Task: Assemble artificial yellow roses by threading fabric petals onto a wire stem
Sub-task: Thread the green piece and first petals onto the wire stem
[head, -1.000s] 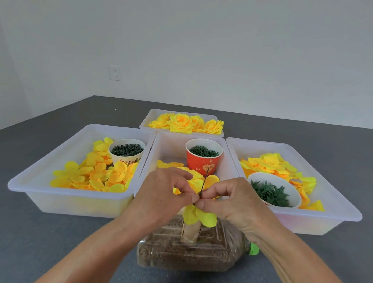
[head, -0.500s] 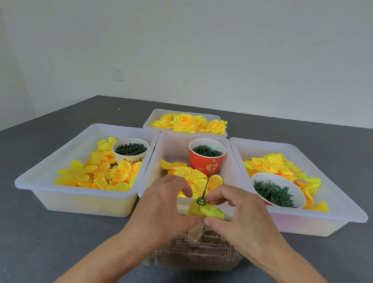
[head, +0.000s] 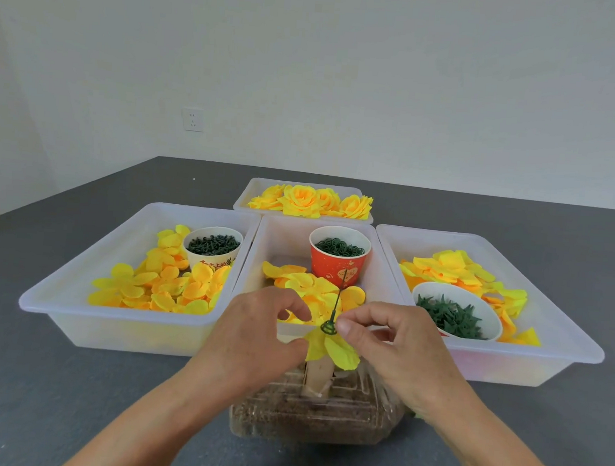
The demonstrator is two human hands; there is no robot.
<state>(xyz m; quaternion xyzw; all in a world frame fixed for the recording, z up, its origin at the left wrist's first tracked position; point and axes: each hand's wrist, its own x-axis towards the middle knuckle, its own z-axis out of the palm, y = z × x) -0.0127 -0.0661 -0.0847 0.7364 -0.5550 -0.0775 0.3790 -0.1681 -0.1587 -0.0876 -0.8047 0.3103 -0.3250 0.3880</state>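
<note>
A: The risk sat right at the green ring (head: 328, 327) on the wire stem (head: 338, 300). If the right hand (head: 396, 352) pushed off-line, I judged the thin wire could bend or the ring could snag instead of seating.

B: Agreed, and the yellow petal piece (head: 334, 349) looked floppy. A loose hold by the left hand (head: 255, 338) might have let it tilt or tear at its hole.

A: Where was each grip?

B: The right grip was narrow, thumb and forefinger pinched on the ring. The left grip held the petal's edge, just below and left of the ring.

A: And the petal itself?

B: Threaded on the stem, directly under the ring, above the sand-filled bottle (head: 315, 411) on the surface (head: 69, 398), just before the middle tray (head: 257, 251).
</note>
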